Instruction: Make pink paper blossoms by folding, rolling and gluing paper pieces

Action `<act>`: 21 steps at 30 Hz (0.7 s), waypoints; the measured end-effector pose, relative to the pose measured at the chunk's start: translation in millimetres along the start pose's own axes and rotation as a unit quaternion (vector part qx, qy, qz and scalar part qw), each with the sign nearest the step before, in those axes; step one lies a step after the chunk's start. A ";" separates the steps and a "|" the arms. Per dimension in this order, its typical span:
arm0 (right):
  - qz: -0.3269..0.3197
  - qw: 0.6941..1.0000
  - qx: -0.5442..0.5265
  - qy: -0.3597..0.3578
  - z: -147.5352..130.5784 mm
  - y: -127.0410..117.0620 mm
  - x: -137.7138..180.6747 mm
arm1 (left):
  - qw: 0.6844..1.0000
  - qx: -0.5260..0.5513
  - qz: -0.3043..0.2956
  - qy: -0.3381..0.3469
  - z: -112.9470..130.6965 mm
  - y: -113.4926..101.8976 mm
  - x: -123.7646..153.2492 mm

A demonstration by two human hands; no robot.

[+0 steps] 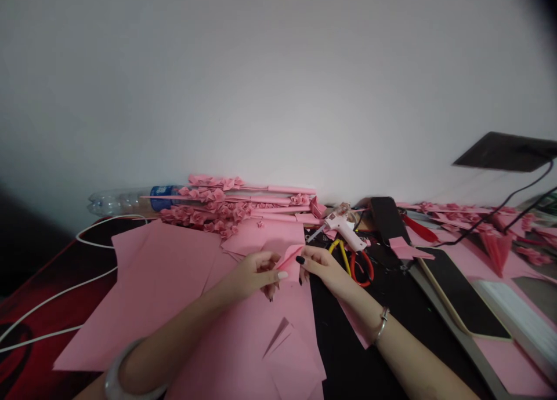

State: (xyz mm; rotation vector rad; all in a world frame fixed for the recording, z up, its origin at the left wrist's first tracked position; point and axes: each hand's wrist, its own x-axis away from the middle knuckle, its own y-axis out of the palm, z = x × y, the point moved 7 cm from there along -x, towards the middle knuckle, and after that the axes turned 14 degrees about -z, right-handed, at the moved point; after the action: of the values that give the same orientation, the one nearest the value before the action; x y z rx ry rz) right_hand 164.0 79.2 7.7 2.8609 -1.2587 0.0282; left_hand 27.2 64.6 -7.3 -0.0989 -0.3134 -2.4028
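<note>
Between both hands, above the desk, is a small piece of pink paper [289, 261] with a curled or folded top edge. My left hand [261, 272] pinches its left side, the thumb lying across the front. On the right side, my right hand [315, 262] grips the same paper with thumb and fingers; some fingertips are hidden behind it. Below the hands lie large pink sheets [165, 272], with smaller loose pink pieces [291, 353] on top near the front.
Pink paper flowers [209, 206] on stems lie along the wall beside a plastic bottle [117, 203]. A glue gun [348, 229], pliers [365, 269] with red and yellow handles and a dark phone [461, 290] are to the right. A white cable [39, 295] loops at the left.
</note>
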 end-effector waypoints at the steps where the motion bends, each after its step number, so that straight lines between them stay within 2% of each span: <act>1: -0.001 1.000 0.004 0.002 0.0 -0.2 0.7 | 1.000 0.005 0.005 0.001 -0.3 -0.5 -0.3; 6: 0.016 0.999 0.025 0.023 2.9 -2.6 3.9 | 1.000 0.018 0.009 0.004 -0.4 -0.6 -0.5; 13: 0.036 0.998 0.044 0.008 3.3 5.0 1.1 | 0.999 0.021 0.021 -0.018 -1.0 2.2 -0.4; 17: 0.088 0.994 0.055 -0.030 -2.7 9.2 1.8 | 1.000 0.014 0.006 -0.019 -3.7 2.0 -1.1; 21: 0.120 0.991 0.055 -0.033 -2.1 13.4 3.6 | 0.999 0.017 -0.009 -0.035 -5.4 2.8 0.4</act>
State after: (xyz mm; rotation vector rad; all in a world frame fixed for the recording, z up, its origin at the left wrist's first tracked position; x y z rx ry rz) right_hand 156.4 67.5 10.0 2.8015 -1.6571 0.0057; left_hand 28.8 61.0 -12.0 -0.1658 -0.3898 -2.4135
